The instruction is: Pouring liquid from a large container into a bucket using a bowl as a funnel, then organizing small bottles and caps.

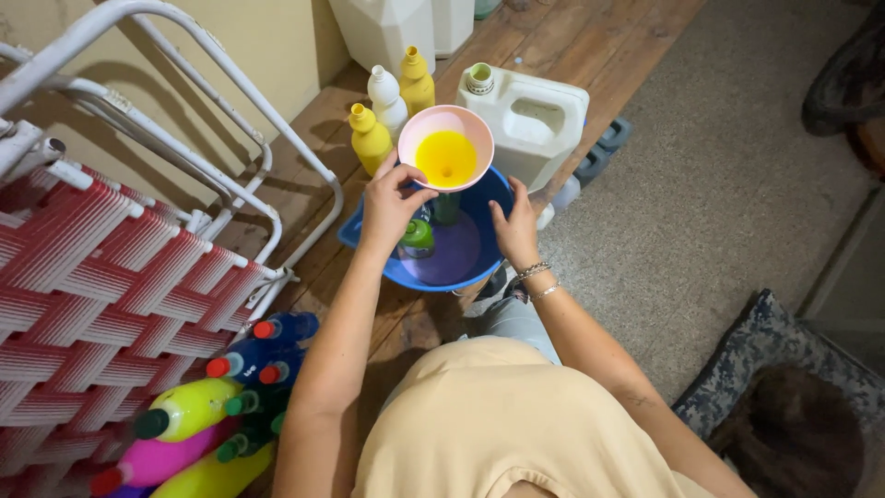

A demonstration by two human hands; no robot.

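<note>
Top centre: yellow bottles (371, 138) and jug (535, 115) crowd behind the basin (479, 263).
Left: chair (101, 277) and lying bottles (212, 415) block.
Right: carpet (719, 203) lies open beside the basin.
Above basin: funnel (446, 148) fills the gap.

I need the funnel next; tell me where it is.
The pink funnel sits centre-frame above the blue basin, held at its rim by the left hand, just before the white jerrycan.
</note>
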